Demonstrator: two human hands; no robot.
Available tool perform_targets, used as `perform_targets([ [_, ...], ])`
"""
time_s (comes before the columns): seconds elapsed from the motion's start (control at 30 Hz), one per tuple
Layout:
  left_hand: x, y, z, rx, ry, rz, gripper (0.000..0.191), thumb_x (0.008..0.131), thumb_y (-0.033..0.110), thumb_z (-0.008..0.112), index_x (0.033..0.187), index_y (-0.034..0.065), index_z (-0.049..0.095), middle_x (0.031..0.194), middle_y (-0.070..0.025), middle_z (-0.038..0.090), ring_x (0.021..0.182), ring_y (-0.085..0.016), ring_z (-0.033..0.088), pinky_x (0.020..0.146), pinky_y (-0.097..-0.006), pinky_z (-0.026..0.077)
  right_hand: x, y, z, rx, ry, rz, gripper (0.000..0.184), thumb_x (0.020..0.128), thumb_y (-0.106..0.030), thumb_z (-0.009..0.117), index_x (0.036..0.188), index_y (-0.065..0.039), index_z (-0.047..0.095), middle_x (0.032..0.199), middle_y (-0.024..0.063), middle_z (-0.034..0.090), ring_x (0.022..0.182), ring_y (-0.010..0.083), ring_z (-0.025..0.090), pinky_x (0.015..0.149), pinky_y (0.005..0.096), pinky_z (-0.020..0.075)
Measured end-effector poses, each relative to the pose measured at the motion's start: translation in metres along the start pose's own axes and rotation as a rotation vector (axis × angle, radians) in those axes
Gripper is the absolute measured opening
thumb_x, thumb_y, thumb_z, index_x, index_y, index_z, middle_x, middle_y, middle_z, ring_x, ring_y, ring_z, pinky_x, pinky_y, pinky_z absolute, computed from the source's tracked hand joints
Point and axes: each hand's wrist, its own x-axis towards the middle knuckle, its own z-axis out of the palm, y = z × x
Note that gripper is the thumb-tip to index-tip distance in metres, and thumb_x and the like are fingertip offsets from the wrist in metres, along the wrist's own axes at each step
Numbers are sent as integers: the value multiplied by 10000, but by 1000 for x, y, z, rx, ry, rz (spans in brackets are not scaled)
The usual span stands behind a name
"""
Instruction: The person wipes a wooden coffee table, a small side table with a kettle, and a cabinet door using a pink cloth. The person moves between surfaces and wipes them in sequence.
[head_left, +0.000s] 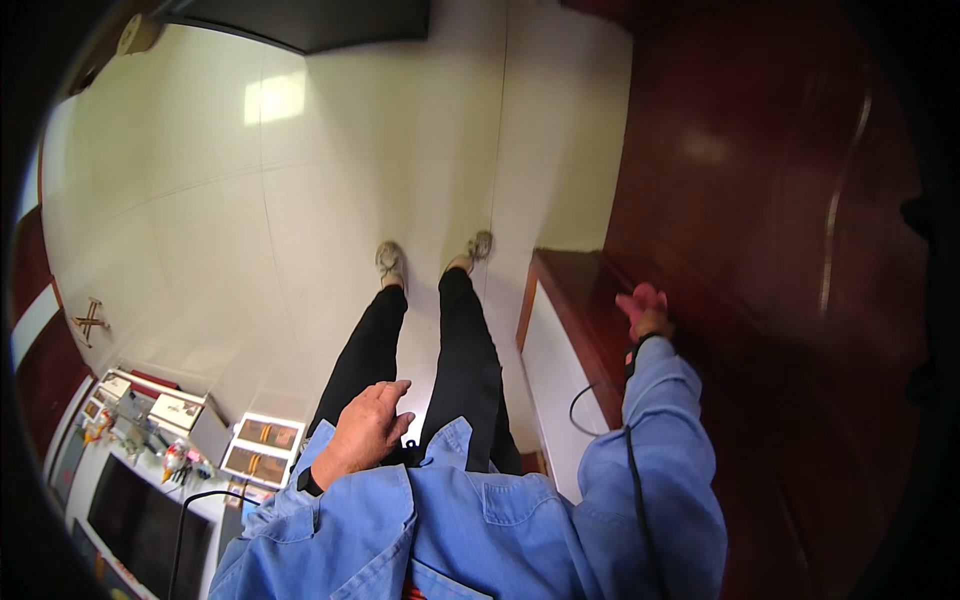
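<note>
A pink cloth (643, 300) is bunched in my right hand (651, 324), on the right side of the view. That hand is at the dark red wooden panel (720, 225), beside the dark red top of a low white-sided cabinet (574, 277). Whether the cloth touches the panel or the cabinet top, I cannot tell. My left hand (369, 421) hangs in front of my black trousers (461, 360), thumb apart from the fingers and nothing in it. Black cables (636, 480) run along my blue sleeves from the bands at both wrists.
Pale floor (202, 202) stretches ahead of my shoes (388, 259). A large dark flat object (360, 22) stands at the top. On the left are a small folding stool (91, 322), a white stand with a television (150, 517), and white drawer units (262, 448) with ornaments nearby.
</note>
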Motion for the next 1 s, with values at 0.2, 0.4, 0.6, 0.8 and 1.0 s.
perform_targets([
  [0.2, -49, -3, -49, -20, 164, 158, 435, 870, 177, 717, 1247, 23, 565, 1087, -169, 656, 1039, -353, 630, 879, -424, 525, -98, -87, -64, -398, -290, 248, 492, 785, -543, 766, 1110, -177, 709, 1027, 91, 728, 996, 276, 673, 924, 376, 496],
  [0.4, -99, -24, -113, 18, 346, 276, 434, 862, 189, 722, 1236, 30, 570, 1049, -166, 649, 1008, -361, 631, 853, -436, 531, -193, -117, -63, -670, -207, -124, 443, 878, -539, 638, 1181, -226, 717, 1322, 86, 645, 1226, 313, 600, 1010, 422, 494],
  [0.6, -137, -61, -165, -9, 457, 286, 426, 895, 223, 690, 1254, 39, 556, 1099, -175, 630, 1044, -371, 611, 872, -439, 522, -250, -124, -6, -563, -478, -317, 459, 873, -220, 689, 1318, -114, 643, 1320, 112, 644, 1266, 267, 576, 1027, 381, 476],
  [0.8, -126, -57, -202, -56, 447, 309, 396, 921, 220, 669, 1264, 56, 557, 1171, -176, 632, 1083, -367, 613, 889, -424, 521, -278, -241, -38, 1313, -763, 70, 340, 973, -155, 558, 1300, -91, 627, 1237, 67, 668, 1049, 209, 676, 923, 357, 552],
  [1.0, -99, -19, -237, -230, 351, 441, 391, 936, 197, 655, 1277, 32, 555, 1216, -176, 640, 1099, -325, 647, 906, -397, 542, -327, -352, -152, 414, 59, -1078, 609, 709, -178, 892, 1236, -36, 622, 1153, 165, 689, 1051, 302, 679, 890, 367, 547],
])
